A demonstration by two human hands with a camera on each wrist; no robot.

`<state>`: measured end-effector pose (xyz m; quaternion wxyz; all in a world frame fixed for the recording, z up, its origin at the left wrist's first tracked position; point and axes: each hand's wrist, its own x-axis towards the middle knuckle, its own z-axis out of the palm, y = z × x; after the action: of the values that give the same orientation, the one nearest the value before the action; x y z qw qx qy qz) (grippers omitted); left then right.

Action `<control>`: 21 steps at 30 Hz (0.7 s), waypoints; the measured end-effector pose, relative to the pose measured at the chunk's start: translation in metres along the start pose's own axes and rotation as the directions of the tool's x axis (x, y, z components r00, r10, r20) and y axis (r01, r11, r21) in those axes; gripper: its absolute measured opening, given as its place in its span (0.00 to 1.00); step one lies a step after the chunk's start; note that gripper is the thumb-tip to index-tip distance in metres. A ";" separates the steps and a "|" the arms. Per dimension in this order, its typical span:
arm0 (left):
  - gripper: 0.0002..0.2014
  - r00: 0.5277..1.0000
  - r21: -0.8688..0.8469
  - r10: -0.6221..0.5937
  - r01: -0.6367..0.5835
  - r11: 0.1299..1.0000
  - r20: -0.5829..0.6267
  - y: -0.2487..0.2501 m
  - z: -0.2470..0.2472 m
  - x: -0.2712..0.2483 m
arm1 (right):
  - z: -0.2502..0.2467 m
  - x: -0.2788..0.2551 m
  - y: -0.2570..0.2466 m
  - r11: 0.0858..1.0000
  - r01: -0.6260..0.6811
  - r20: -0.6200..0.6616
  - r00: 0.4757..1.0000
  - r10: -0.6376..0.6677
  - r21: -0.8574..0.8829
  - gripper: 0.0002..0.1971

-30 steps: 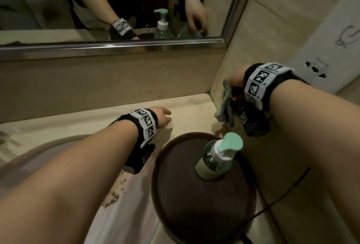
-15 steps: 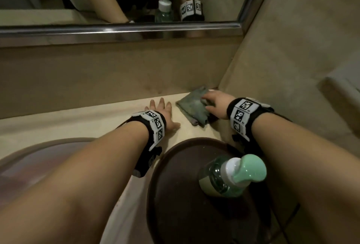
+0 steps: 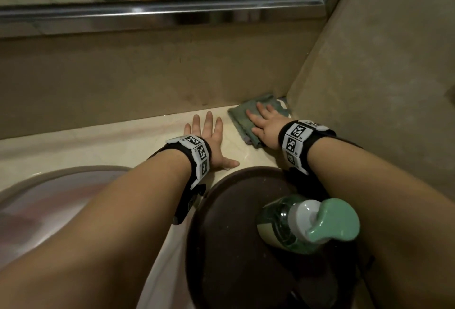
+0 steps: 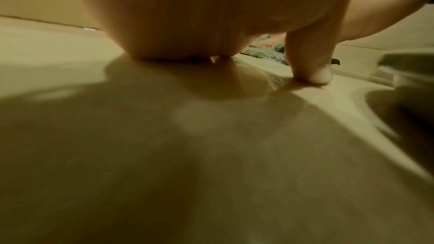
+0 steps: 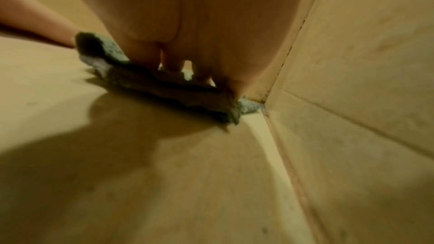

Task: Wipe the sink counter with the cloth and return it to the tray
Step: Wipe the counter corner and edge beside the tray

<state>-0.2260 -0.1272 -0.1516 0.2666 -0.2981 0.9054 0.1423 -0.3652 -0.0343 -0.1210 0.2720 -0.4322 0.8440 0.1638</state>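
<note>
A grey-green cloth (image 3: 240, 117) lies flat on the beige counter (image 3: 98, 146) in the back right corner, against both walls. My right hand (image 3: 264, 121) presses flat on the cloth with straight, spread fingers; the right wrist view shows the cloth (image 5: 169, 88) under my palm by the corner. My left hand (image 3: 209, 133) rests flat on the bare counter just left of the cloth, fingers spread, thumb toward the tray. In the left wrist view my left thumb (image 4: 314, 70) touches the counter. The round dark brown tray (image 3: 234, 247) sits in front of both hands.
A green pump soap bottle (image 3: 307, 225) stands on the tray's right side. The sink basin (image 3: 44, 197) lies at the lower left. A mirror with a metal rail (image 3: 160, 10) runs above the back wall. The right side wall (image 3: 381, 87) closes off the corner.
My right hand brought the cloth down from the air onto the counter and now presses it flat farther into the corner. My left hand flattened and spread on the counter.
</note>
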 end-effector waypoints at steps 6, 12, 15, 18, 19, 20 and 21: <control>0.59 1.000 -0.002 0.001 -0.001 1.000 0.030 -0.001 -0.001 0.001 | 0.001 0.017 0.012 0.984 -0.166 -0.013 0.986 0.167 0.056 0.30; 0.58 0.999 0.001 0.000 0.000 1.000 0.033 -0.001 -0.002 0.001 | 0.004 0.014 0.009 0.977 -0.197 -0.026 0.980 0.200 0.076 0.30; 0.58 1.000 0.008 -0.002 0.002 1.000 0.030 -0.001 -0.003 0.000 | 0.010 0.004 0.013 0.979 -0.197 0.001 0.980 0.198 0.056 0.31; 0.58 1.000 0.018 0.000 0.000 1.000 0.019 0.000 -0.003 0.000 | 0.020 -0.011 0.016 0.981 -0.190 0.051 0.981 0.189 0.026 0.32; 0.59 1.000 0.022 0.002 -0.002 1.000 0.012 -0.001 -0.003 0.000 | 0.023 -0.016 0.017 0.982 -0.188 0.067 0.980 0.186 0.015 0.33; 0.59 1.000 0.023 0.004 -0.004 1.000 0.007 -0.001 -0.003 0.000 | 0.026 -0.020 0.018 0.983 -0.184 0.079 0.980 0.183 0.007 0.33; 0.59 1.000 0.022 0.006 -0.006 1.000 0.004 -0.001 -0.003 0.000 | 0.029 -0.024 0.018 0.983 -0.181 0.084 0.980 0.180 0.004 0.33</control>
<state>-0.2262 -0.1292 -0.1496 0.2712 -0.2919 0.9074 0.1336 -0.3594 0.0067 -0.1292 0.2934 -0.3449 0.8687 0.2010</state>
